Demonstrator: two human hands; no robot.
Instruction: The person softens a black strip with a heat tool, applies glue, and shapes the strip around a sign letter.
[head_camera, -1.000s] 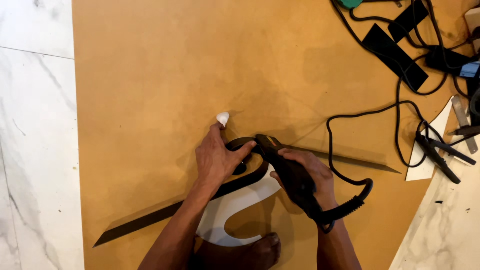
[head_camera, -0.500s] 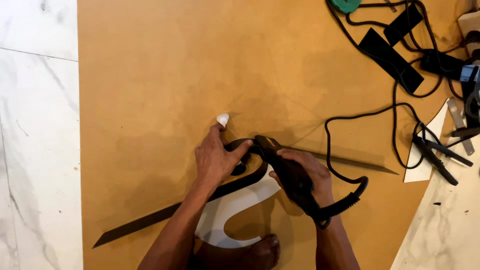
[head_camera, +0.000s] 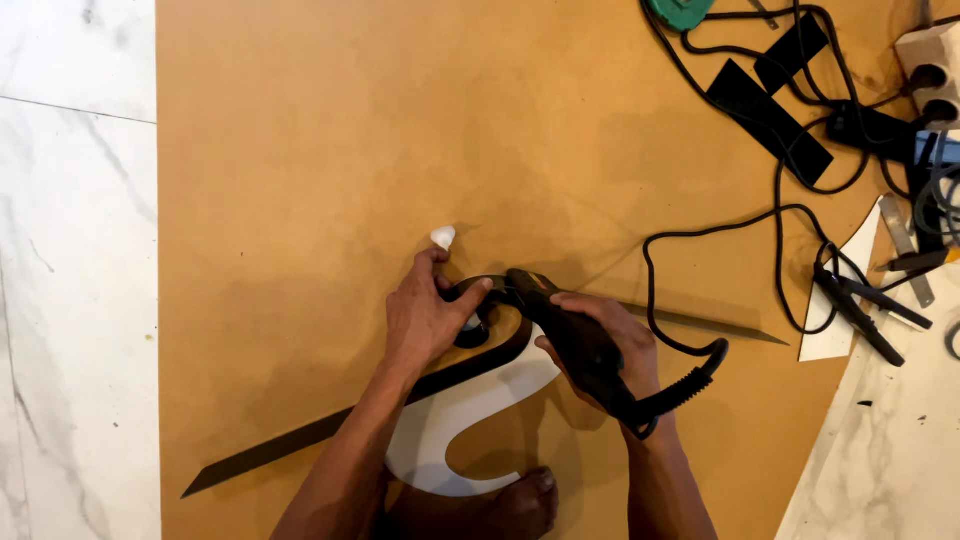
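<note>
Here the right hand (head_camera: 600, 340) grips a black glue gun (head_camera: 570, 335), its length running up-left toward the left hand (head_camera: 425, 320) pressed flat on the black strip (head_camera: 470, 365).

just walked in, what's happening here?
A person kneels over a brown board on the floor. The right hand grips a black corded power tool, its nose at a curved black strip beside a white curved cutout. The left hand presses the strip down next to the tool. Pliers and cables lie to the right.
</note>
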